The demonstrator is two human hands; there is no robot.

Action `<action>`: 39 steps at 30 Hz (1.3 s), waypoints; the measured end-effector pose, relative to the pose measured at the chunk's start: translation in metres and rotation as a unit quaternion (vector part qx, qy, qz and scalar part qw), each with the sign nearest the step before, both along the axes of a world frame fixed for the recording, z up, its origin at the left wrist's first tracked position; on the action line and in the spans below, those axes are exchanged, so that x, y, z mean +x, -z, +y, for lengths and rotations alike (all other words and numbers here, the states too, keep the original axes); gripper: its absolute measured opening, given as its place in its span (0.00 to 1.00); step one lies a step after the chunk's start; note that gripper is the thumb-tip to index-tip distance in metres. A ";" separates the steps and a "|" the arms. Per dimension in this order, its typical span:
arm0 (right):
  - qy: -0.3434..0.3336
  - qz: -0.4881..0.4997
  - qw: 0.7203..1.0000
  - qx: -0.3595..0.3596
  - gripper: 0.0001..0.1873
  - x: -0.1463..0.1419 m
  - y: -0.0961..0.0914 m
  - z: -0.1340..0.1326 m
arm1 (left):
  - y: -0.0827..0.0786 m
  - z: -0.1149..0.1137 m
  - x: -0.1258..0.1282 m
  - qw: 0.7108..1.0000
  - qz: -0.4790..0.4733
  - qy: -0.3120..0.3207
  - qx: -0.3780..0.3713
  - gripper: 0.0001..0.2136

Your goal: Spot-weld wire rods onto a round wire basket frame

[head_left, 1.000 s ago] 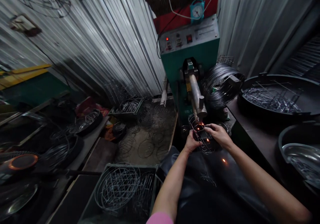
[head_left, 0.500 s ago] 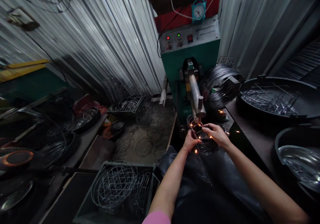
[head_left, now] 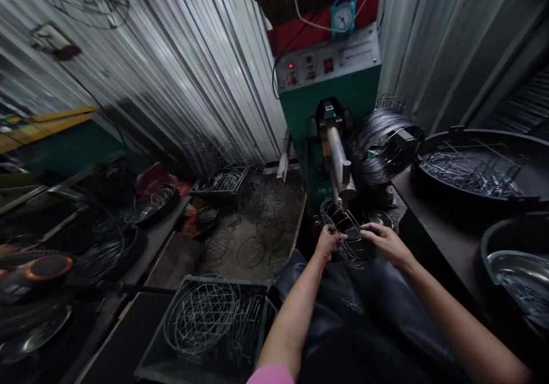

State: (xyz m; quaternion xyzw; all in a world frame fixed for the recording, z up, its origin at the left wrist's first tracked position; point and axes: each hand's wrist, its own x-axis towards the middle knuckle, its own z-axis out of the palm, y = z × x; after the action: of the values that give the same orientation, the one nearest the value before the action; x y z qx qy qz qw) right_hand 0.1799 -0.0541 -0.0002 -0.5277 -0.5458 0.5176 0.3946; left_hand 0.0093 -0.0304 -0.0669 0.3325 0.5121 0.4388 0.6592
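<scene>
We find the round, open-mesh wire frame (head_left: 329,214) directly below the cylindrical metal arm (head_left: 338,154) of the green machine (head_left: 295,112). The left hand (head_left: 327,244) pinches its thin wires; the right hand (head_left: 384,242), apart from the left, grips a slender, straight-sided wire piece (head_left: 354,222) by the fingertips. We cannot tell whether that piece is joined to the frame. Right of the machine we note a glossy wire coil (head_left: 377,170), then a dark round pan (head_left: 532,170) with loose bent wires. Left of the machine stands ribbed metal sheeting (head_left: 231,75); nearer, lower left, a rectangular bin (head_left: 150,352) contains circular lattice grids (head_left: 206,315).
</scene>
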 end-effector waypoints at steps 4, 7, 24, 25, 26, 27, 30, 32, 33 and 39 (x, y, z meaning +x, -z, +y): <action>0.006 -0.028 0.999 0.025 0.20 -0.006 -0.008 0.011 | 0.000 0.008 -0.001 1.000 0.004 -0.011 -0.015 0.25; 0.009 -0.044 0.998 0.033 0.19 -0.007 -0.010 0.015 | 0.001 0.012 -0.001 1.000 0.004 -0.007 -0.023 0.23; 0.037 -0.014 0.997 0.060 0.15 -0.020 -0.006 0.039 | -0.004 0.014 -0.003 0.999 -0.008 0.011 -0.040 0.17; 0.035 -0.007 0.998 0.061 0.15 -0.021 -0.005 0.039 | -0.003 0.013 -0.001 0.999 -0.015 0.013 -0.049 0.17; 0.034 0.002 0.998 0.059 0.16 -0.020 -0.005 0.038 | -0.002 0.012 0.001 0.998 -0.025 0.015 -0.055 0.17; 0.032 0.011 0.998 0.056 0.17 -0.019 -0.004 0.037 | -0.002 0.011 0.002 0.998 -0.033 0.014 -0.058 0.17; 0.028 0.022 0.999 0.036 0.17 -0.016 -0.004 0.033 | -0.001 0.006 0.004 0.999 -0.033 -0.009 -0.036 0.18; 0.026 0.023 0.999 0.029 0.17 -0.015 -0.006 0.033 | -0.002 0.004 0.003 0.999 -0.021 -0.024 -0.015 0.20; 0.026 0.021 0.999 0.031 0.17 -0.015 -0.007 0.034 | -0.003 0.004 0.002 0.999 -0.017 -0.026 -0.011 0.20; 0.023 -0.017 0.999 0.037 0.20 -0.017 -0.011 0.042 | -0.007 0.009 0.000 0.998 -0.041 -0.001 -0.055 0.18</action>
State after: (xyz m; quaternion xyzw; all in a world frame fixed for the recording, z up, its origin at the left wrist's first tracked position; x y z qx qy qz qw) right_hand 0.1631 -0.0123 0.0110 -0.5340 -0.5591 0.4788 0.4160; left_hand 0.0097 -0.0214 -0.0604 0.2771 0.5084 0.4244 0.6962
